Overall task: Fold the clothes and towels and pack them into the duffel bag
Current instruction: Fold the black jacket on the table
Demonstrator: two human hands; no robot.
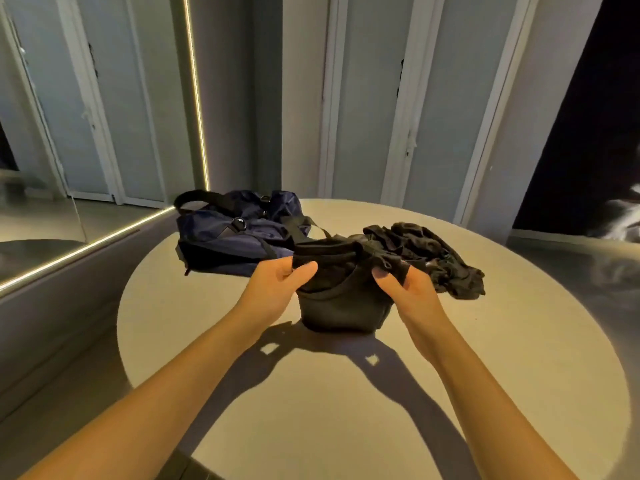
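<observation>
A black garment [341, 303] hangs between my hands above the round table [242, 393], its lower fold touching the tabletop. My left hand [277, 289] pinches its left top edge and my right hand [408, 296] pinches its right top edge. Behind it on the right lies a crumpled pile of black clothes [433, 258]. A navy duffel bag [235, 233] with black straps sits at the back left of the table, apparently zipped shut.
The table's edge curves close to the bag on the left. A mirror wall with a lit strip [197, 98] stands at the left, and grey wardrobe doors [374, 98] rise behind the table.
</observation>
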